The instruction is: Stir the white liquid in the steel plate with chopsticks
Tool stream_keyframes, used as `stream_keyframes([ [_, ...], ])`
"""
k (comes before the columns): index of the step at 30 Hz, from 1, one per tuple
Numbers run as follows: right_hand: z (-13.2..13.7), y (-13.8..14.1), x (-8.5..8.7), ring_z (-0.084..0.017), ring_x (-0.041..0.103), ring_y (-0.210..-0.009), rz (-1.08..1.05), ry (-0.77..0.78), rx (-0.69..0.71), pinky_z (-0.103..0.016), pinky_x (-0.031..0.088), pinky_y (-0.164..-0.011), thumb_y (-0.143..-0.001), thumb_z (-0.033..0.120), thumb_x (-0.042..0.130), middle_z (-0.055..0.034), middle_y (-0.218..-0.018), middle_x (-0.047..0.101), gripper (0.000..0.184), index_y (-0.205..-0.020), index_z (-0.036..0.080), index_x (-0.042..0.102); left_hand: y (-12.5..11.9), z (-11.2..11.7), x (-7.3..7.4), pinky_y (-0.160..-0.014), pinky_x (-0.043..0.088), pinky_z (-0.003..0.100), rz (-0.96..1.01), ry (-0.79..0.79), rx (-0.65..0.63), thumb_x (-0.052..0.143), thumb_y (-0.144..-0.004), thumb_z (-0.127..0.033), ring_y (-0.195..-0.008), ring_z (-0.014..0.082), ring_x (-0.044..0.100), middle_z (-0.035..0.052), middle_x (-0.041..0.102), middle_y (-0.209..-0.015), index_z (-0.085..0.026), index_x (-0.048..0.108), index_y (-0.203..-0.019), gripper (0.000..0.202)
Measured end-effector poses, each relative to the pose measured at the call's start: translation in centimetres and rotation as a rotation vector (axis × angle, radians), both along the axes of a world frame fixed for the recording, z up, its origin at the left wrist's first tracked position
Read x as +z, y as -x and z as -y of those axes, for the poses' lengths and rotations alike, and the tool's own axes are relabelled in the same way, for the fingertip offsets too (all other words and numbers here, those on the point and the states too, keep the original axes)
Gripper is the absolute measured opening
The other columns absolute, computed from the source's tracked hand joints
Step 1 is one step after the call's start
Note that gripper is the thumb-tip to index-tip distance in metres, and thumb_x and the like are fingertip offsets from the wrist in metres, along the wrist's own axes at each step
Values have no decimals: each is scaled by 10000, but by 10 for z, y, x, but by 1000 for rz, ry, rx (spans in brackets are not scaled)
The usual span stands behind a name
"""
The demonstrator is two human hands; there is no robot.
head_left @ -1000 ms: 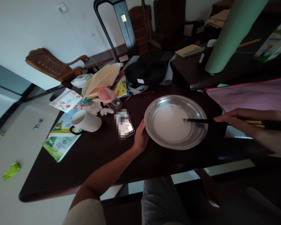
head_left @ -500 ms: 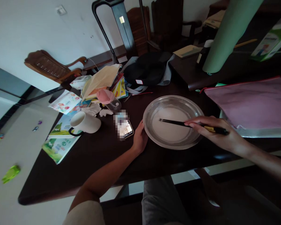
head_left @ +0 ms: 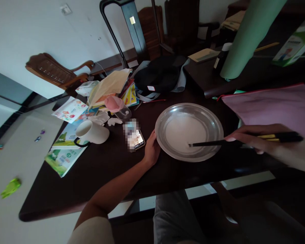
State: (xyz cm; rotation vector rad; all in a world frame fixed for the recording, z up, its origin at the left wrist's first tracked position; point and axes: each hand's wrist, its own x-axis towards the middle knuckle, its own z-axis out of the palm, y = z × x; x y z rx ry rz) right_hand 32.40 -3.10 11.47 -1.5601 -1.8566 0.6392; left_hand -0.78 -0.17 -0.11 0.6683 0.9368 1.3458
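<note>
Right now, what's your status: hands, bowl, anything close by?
Left hand at left edge of the bowl. Right hand gripping chopsticks, tips over the bowl. Bowl upright, pale inside. Phone beside left hand.

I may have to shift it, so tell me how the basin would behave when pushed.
The basin is probably stiff, since its wall looks like shiny metal. Wide and low, it seems unlikely to tip. Its pale contents could slosh if liquid, though I cannot tell.
</note>
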Motion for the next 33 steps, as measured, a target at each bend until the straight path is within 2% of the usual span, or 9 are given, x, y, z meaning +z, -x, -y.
stream_keyframes([
  [3,1,19,-12,-200,755,-647,-91,103,132,-333,595,-592,-968,684,677,-23,-835,859,408,-939,340,894,0,0,0,-1203,499,483,2,0,-4,832,-830,-459,-1324,345,703,54,839,-1217,-231,815,-1075,335],
  [5,-2,32,-25,-239,824,-847,-145,33,187,-380,637,-778,-988,611,681,-30,-968,884,339,-974,342,886,0,0,1,-1205,499,485,-2,2,-10,822,-840,-452,-1337,345,697,55,842,-1201,-229,814,-1074,323],
  [7,-7,41,-37,-256,837,-939,-145,-86,209,-412,619,-863,-1009,534,677,-23,-1029,886,272,-1002,346,874,0,0,2,-1212,494,485,-6,0,-15,810,-851,-449,-1358,344,686,57,843,-1193,-226,813,-1067,311],
  [11,-19,40,-43,-261,843,-963,-98,-213,198,-406,593,-854,-1020,428,674,-22,-1079,884,202,-1026,330,850,0,0,2,-1215,492,479,6,-4,-5,818,-846,-442,-1348,339,693,56,844,-1196,-227,813,-1062,305],
  [15,-20,26,-19,-222,808,-782,-77,-215,166,-354,574,-696,-1008,424,678,-24,-937,870,207,-988,295,838,0,0,2,-1208,498,471,8,13,-2,816,-850,-431,-1314,330,713,45,844,-1200,-231,814,-1064,293],
  [18,-12,8,-2,-208,745,-655,-4,-168,75,-354,532,-592,-984,535,679,-19,-832,843,301,-906,290,836,0,0,1,-1218,487,471,3,11,-1,816,-848,-442,-1322,331,707,43,841,-1217,-229,817,-1065,304],
  [23,1,-13,7,-281,807,-740,6,-5,20,-401,624,-604,-889,768,697,-31,-896,870,438,-888,365,871,-1,0,1,-1226,479,490,11,12,-6,809,-850,-453,-1357,347,686,60,840,-1207,-224,806,-1066,314],
  [28,6,14,-2,-272,838,-820,-105,130,144,-407,674,-757,-909,689,725,-27,-907,883,369,-936,360,891,-1,1,2,-1229,477,504,4,11,-14,795,-857,-449,-1380,358,669,66,833,-1223,-224,795,-1059,303],
  [33,-4,42,-34,-267,841,-966,-141,-99,214,-448,619,-881,-991,488,705,-9,-1085,888,215,-1062,359,861,0,1,3,-1241,463,504,-2,21,-1,782,-862,-435,-1417,354,642,72,826,-1239,-224,786,-1101,320],
])
